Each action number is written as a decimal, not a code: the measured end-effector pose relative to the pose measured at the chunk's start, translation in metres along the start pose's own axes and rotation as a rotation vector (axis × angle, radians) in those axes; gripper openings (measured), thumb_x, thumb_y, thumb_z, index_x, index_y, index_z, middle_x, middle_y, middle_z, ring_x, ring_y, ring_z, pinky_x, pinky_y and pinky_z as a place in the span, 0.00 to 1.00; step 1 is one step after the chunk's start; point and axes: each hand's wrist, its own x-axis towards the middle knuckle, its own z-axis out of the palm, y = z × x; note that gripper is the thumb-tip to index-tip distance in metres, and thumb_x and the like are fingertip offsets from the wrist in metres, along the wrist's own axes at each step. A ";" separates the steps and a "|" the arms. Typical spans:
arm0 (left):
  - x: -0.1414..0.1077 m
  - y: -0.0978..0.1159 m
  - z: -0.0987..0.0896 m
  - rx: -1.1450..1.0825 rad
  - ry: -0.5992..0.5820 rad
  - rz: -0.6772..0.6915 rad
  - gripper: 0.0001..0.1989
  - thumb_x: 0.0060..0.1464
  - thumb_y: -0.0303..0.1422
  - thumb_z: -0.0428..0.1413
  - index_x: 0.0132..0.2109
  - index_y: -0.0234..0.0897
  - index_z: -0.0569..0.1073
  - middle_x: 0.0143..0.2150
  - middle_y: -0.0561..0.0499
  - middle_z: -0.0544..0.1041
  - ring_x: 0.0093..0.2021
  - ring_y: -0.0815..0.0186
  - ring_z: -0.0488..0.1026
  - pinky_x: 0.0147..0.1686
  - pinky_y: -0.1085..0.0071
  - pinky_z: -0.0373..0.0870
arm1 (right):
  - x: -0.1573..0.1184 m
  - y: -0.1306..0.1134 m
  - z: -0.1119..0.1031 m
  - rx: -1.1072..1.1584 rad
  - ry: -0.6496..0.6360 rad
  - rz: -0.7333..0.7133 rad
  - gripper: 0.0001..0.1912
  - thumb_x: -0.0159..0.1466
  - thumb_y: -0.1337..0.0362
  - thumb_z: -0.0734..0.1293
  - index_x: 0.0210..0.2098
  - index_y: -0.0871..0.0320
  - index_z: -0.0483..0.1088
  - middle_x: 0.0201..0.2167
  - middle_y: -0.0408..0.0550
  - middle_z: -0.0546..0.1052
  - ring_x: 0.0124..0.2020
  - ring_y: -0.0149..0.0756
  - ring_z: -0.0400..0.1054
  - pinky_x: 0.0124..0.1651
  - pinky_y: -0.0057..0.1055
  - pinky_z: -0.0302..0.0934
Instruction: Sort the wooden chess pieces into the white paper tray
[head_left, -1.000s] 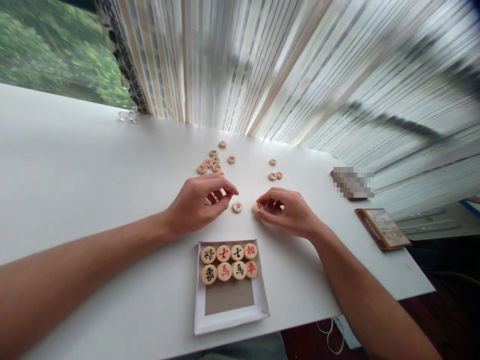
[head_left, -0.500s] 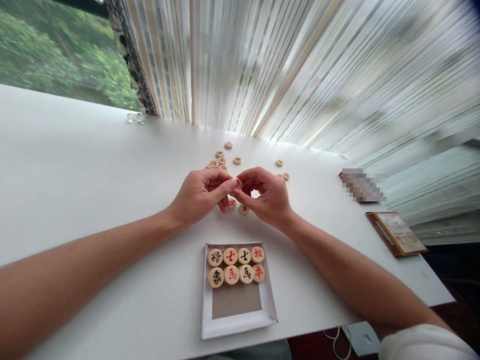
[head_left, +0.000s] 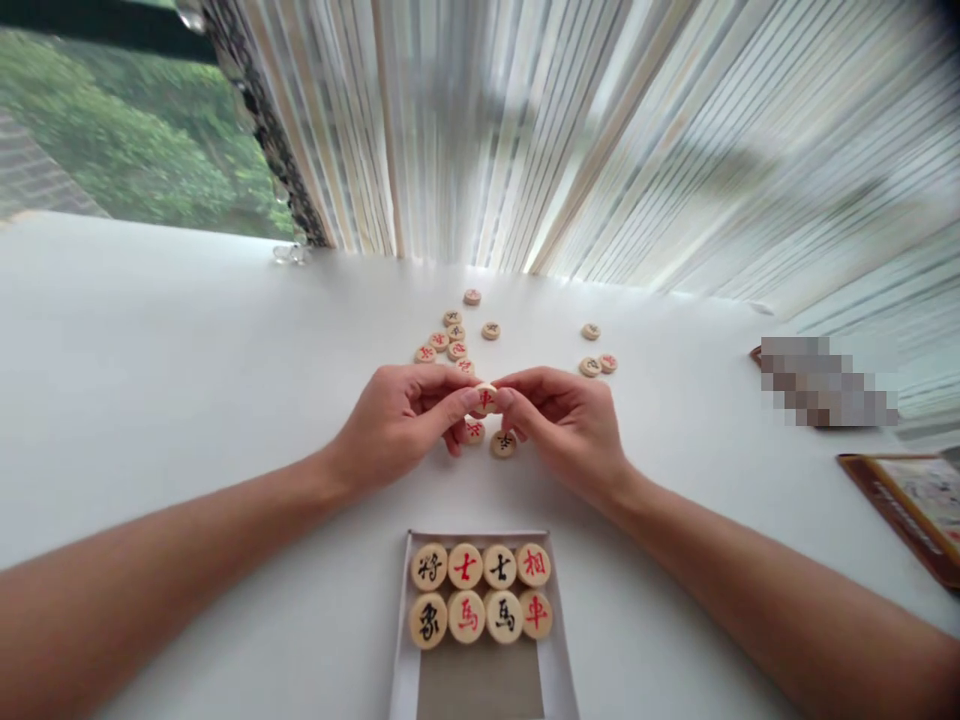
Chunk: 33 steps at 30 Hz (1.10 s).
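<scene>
Between both hands, above the table, is a round wooden Chinese chess piece (head_left: 487, 399) with a red character facing me. My left hand (head_left: 412, 415) pinches its left edge with thumb and fingers. On the opposite edge, my right hand (head_left: 570, 420) is closed with thumb and fingertips. Just below them a red-marked piece (head_left: 474, 432) and a black-marked piece (head_left: 503, 444) lie on the table. Nearer to me stands a shallow white box (head_left: 405, 660) with two rows of pieces in its far half, red and black; its near half shows a bare brown bottom.
Several loose chess pieces (head_left: 457, 350) lie beyond my hands, and a few (head_left: 591, 366) sit farther right. A brown booklet (head_left: 900, 510) and a pixelated item (head_left: 825, 385) rest at the right. Striped curtains (head_left: 465, 130) hang along the far edge; small clear glass objects (head_left: 291, 255) stand there.
The held piece has turned so its red character faces me squarely, and my right hand has shifted along its edge. The view has tilted and moved, so the box appears lower and larger.
</scene>
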 end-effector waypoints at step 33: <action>-0.001 -0.002 0.001 -0.005 0.020 0.006 0.08 0.59 0.33 0.68 0.43 0.33 0.86 0.33 0.48 0.86 0.29 0.66 0.82 0.31 0.75 0.82 | -0.004 -0.002 0.003 0.063 -0.020 0.084 0.19 0.57 0.51 0.83 0.32 0.58 0.77 0.25 0.45 0.81 0.22 0.31 0.74 0.24 0.25 0.69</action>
